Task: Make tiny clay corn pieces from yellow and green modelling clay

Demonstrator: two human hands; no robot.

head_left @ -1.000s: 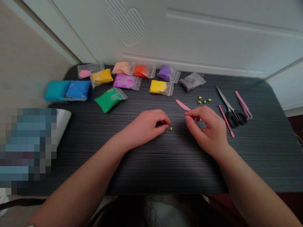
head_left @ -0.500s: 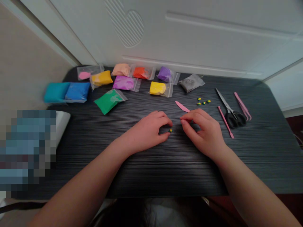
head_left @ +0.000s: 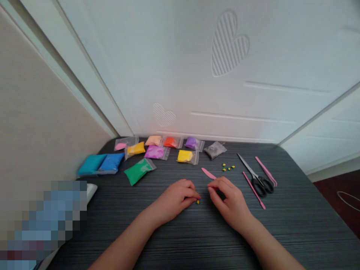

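Observation:
My left hand (head_left: 177,197) rests on the dark striped table (head_left: 295,221) with its fingers curled. Its thumb and forefinger pinch a tiny yellow and green clay piece (head_left: 198,202) against the tabletop. My right hand (head_left: 229,202) sits just right of the piece, fingers closed. It holds a pink modelling knife (head_left: 208,173), whose blade sticks out behind the hand towards the back left. The two hands' fingertips are a short gap apart.
Several bags of coloured clay lie along the back: teal (head_left: 90,164), blue (head_left: 112,162), green (head_left: 137,171), magenta (head_left: 154,151), yellow (head_left: 185,155), grey (head_left: 215,150). Several small yellow-green pieces (head_left: 227,167), scissors (head_left: 257,178), a pink stick (head_left: 254,185) and pink tweezers (head_left: 266,171) lie to the right.
The view has tilted up, so more of the white panel shows. My right hand moved left towards the small clay piece; my left hand stayed at it.

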